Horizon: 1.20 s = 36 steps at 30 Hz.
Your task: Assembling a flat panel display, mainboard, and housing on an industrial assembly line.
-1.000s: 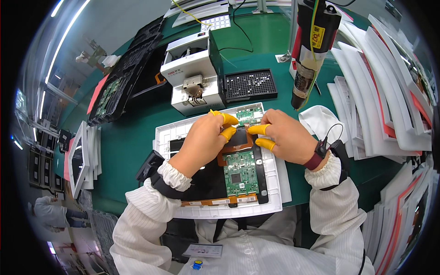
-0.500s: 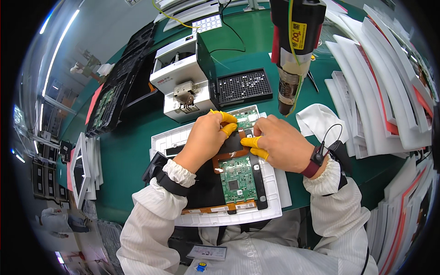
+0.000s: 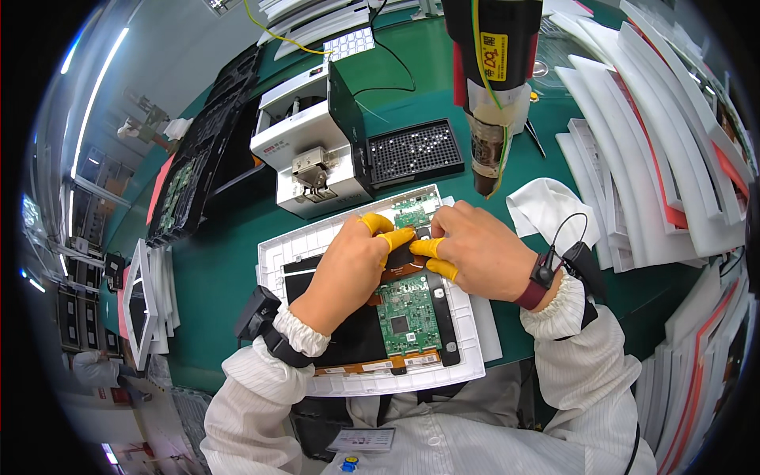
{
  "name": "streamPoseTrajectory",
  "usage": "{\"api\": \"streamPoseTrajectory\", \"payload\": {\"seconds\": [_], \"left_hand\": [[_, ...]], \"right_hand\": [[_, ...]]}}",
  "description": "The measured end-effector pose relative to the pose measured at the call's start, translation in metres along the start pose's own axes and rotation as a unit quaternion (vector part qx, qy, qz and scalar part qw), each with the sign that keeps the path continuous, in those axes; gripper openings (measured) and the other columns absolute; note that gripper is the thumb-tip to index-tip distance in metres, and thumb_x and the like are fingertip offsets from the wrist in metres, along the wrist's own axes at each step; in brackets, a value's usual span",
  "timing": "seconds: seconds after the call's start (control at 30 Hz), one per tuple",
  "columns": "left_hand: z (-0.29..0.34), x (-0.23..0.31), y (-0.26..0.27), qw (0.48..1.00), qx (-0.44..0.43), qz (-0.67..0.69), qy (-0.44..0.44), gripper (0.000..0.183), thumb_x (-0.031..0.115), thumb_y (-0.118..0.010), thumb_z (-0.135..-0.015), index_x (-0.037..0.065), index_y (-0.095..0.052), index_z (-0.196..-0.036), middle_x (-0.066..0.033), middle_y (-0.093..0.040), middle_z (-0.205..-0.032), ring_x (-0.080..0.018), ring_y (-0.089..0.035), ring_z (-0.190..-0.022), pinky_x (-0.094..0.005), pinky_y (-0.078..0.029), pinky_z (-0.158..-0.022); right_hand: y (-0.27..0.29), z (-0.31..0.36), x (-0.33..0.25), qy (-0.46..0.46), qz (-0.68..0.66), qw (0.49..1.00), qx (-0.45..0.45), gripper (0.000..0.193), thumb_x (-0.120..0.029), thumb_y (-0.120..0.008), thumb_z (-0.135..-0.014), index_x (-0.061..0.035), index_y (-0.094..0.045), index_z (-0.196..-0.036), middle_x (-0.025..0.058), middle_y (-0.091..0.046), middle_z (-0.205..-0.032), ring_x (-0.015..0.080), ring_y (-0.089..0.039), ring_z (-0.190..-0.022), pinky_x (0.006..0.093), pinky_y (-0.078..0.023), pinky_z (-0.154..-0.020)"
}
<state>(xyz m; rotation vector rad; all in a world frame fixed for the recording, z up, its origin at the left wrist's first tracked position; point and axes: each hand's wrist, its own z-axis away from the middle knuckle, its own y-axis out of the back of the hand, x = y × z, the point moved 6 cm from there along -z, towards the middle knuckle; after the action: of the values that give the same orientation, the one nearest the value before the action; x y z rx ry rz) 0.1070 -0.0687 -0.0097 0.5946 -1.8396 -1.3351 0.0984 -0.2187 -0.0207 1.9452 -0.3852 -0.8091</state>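
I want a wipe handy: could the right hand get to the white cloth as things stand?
Probably yes. The white cloth lies on the green mat just beyond the right hand, with nothing between them; the hanging screwdriver is off to the side.

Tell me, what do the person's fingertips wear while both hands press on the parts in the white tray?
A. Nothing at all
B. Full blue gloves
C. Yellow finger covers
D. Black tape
C: the left hand and the right hand both show yellow finger covers on several fingertips, the rest of each hand being bare, as they press on a brown strip above the green circuit board in the white tray.
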Motion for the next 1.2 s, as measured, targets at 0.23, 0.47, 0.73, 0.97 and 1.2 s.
{"api": "streamPoseTrajectory", "payload": {"seconds": [0.23,0.47,0.73,0.97,1.2], "left_hand": [[0.0054,-0.0004,-0.0048,0.999,-0.014,-0.044,-0.01,0.037,-0.007,-0.059,-0.075,0.002,-0.071,-0.109,-0.0158,-0.061,-0.11,-0.0316,-0.056,-0.098,-0.0356,-0.049,-0.088],[0.0055,0.0004,-0.0038,0.999,-0.009,-0.038,-0.01,0.036,-0.006,-0.06,-0.075,0.0,-0.07,-0.109,-0.0152,-0.061,-0.111,-0.031,-0.055,-0.1,-0.0355,-0.049,-0.089],[0.006,0.0061,-0.0019,0.998,-0.008,-0.062,-0.026,0.025,-0.005,-0.06,-0.074,-0.002,-0.072,-0.096,-0.015,-0.061,-0.113,-0.0307,-0.055,-0.1,-0.0344,-0.048,-0.09],[0.008,0.0034,-0.0033,0.998,-0.015,-0.058,-0.013,0.019,-0.006,-0.06,-0.072,-0.004,-0.071,-0.088,-0.0153,-0.061,-0.114,-0.0306,-0.054,-0.102,-0.0344,-0.048,-0.091],[0.0072,0.0011,-0.0053,0.998,-0.03,-0.061,-0.002,0.019,-0.007,-0.06,-0.073,-0.004,-0.071,-0.088,-0.0158,-0.06,-0.115,-0.0313,-0.054,-0.103,-0.0349,-0.048,-0.092]], "right_hand": [[-0.0015,-0.0008,0.0008,-0.01,-0.008,1.0,-0.014,0.015,-0.013,-0.074,-0.076,-0.0008,-0.071,-0.084,0.0097,-0.056,-0.099,0.0266,-0.053,-0.096,0.0365,-0.045,-0.08],[-0.0008,-0.0012,-0.0001,-0.013,-0.006,1.0,-0.018,0.015,-0.014,-0.073,-0.077,-0.0006,-0.071,-0.084,0.0095,-0.057,-0.098,0.0265,-0.053,-0.096,0.0363,-0.045,-0.08],[-0.0016,-0.0007,0.0012,-0.012,0.008,1.0,-0.019,0.015,-0.014,-0.074,-0.077,-0.001,-0.072,-0.083,0.0097,-0.057,-0.098,0.0265,-0.053,-0.096,0.0365,-0.045,-0.08],[-0.0021,-0.0009,0.0014,-0.009,-0.006,1.0,-0.017,0.015,-0.014,-0.074,-0.077,-0.0005,-0.072,-0.083,0.01,-0.057,-0.098,0.0264,-0.053,-0.097,0.0362,-0.045,-0.08],[-0.0026,-0.0018,0.0025,-0.013,-0.004,1.0,-0.023,0.017,-0.015,-0.074,-0.077,0.0,-0.072,-0.084,0.0103,-0.056,-0.1,0.0265,-0.052,-0.098,0.0361,-0.045,-0.082]]}}
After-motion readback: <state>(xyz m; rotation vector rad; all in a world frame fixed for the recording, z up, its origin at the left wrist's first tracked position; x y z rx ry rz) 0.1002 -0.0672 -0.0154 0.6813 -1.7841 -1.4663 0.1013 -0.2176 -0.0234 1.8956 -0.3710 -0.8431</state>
